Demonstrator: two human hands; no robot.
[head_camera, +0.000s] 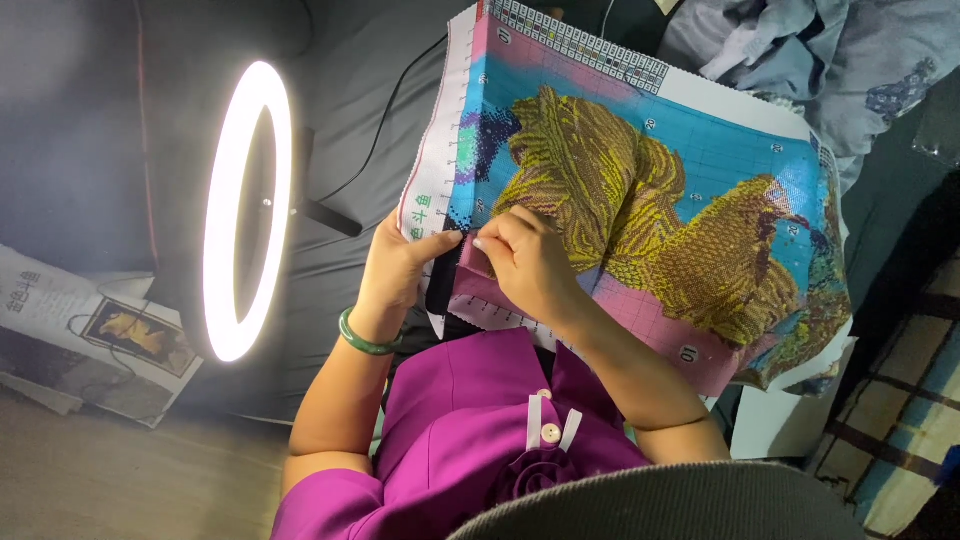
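Note:
A large cross-stitch cloth (700, 170) with a yellow-brown fish on a blue and pink ground lies spread over my lap. My left hand (400, 268), with a green bangle (365, 340) on its wrist, grips the cloth's white left edge, thumb on top, where the cloth folds over something dark. My right hand (525, 262) rests just beside it on the pink part, its fingertips pinched together on the cloth close to my left thumb. Whether a needle is in those fingers is too small to tell. My magenta top (480, 430) fills the lower middle.
A lit ring light (245, 210) on a black stand is at the left over a grey sheet (350, 110), with a black cable running behind it. A printed paper sheet (90, 330) lies at the far left. Crumpled blue-grey clothes (800, 50) are at the top right, plaid fabric (900, 420) at the bottom right.

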